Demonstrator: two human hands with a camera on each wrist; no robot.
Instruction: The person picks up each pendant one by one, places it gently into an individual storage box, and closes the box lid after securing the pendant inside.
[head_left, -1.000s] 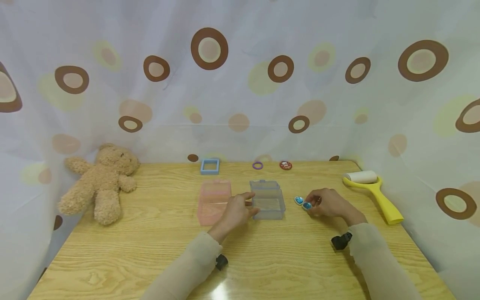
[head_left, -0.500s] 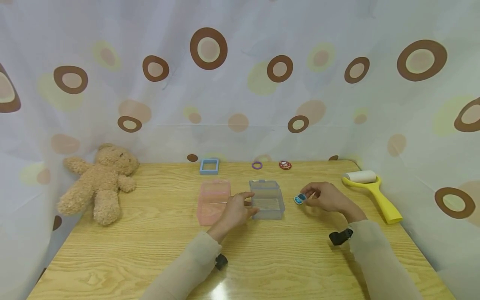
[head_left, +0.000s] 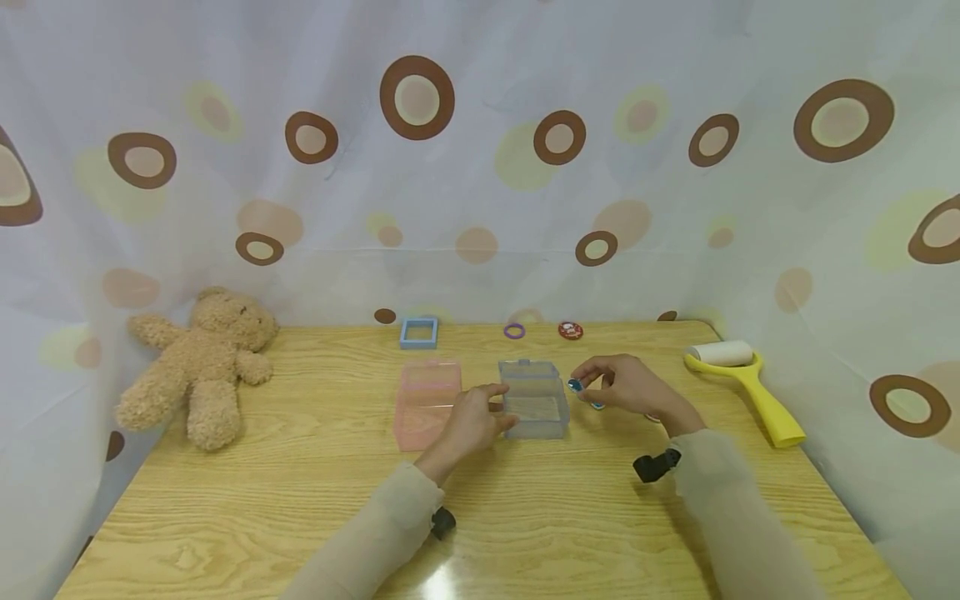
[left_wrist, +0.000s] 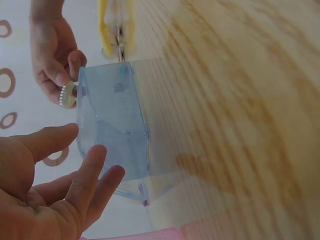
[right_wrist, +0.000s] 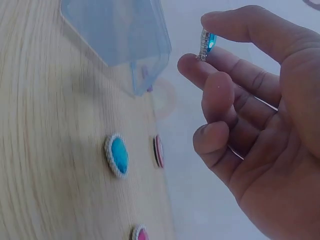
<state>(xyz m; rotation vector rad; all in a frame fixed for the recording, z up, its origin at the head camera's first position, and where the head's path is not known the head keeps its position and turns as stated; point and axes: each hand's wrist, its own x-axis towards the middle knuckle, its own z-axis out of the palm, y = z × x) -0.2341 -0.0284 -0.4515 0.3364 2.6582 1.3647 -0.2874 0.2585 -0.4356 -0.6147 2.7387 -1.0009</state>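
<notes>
Leftward since the earlier frame, the right hand [head_left: 630,385] has brought a blue gem [head_left: 575,385], pinched between thumb and fingers, near the box [head_left: 536,430]; the left hand [head_left: 472,421] spreads its fingers. Likely light, hard and slick-faced, the gem probably grips best by its beaded rim.

From the head we look forward and down on the blue box [head_left: 535,430] from farther back. Our left-wrist view, turned sideways, faces it close up; our right-wrist view, also sideways, looks past its right side toward the patterned backdrop [head_left: 480,167]. Both share the box and the right hand [head_left: 632,385].
</notes>
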